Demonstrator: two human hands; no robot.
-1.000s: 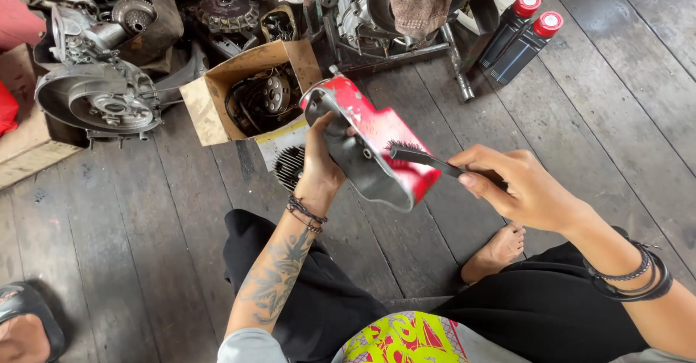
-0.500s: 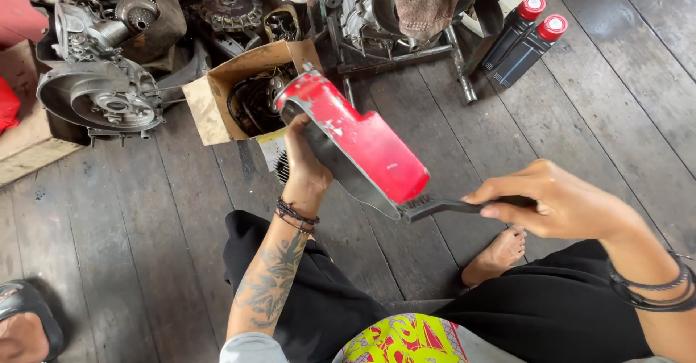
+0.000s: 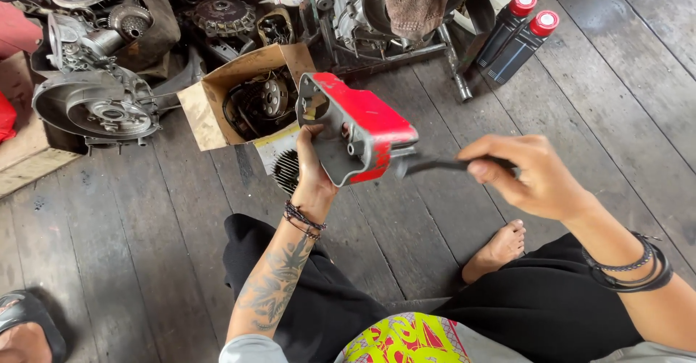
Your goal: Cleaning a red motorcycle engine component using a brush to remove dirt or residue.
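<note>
Left hand point(image 3: 313, 171) grips red housing point(image 3: 359, 135); right hand point(image 3: 533, 174) closed on dark brush point(image 3: 442, 165), bristles hidden; 2 red-capped black bottles point(image 3: 518, 33) beyond.

Red and grey in your grip

Your left hand point(image 3: 313, 178) holds a red-topped, grey-bodied cover point(image 3: 360, 132); your right hand point(image 3: 533, 174) a black brush point(image 3: 435, 165); two dark bottles point(image 3: 520, 33) wear red caps.

open brown cardboard box point(image 3: 217, 91) upper centre-left | two dark red-capped bottles point(image 3: 518, 33) top right
</note>
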